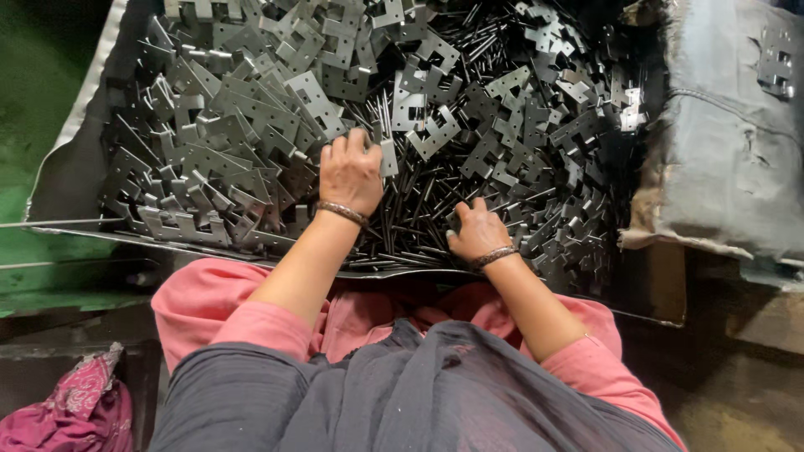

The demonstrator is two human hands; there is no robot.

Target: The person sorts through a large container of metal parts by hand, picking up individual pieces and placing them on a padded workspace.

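Under left hand (350,174): hinge plates (251,125); right hand (476,231) on metal pins (410,219).

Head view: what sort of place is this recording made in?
Most likely a small metalworking or hardware assembly workshop. A big heap of stamped metal plates and thin metal pins fills a tray, both hands, left and right, sort through them, and worn grey sacking lies beside it.

Both forearms reach up from bottom centre, bare below pink sleeves, a bangle on each wrist. Left hand (350,172) mid-frame, palm down, fingers curled forward. Right hand (476,230) lower, right of centre, fingers curled under.
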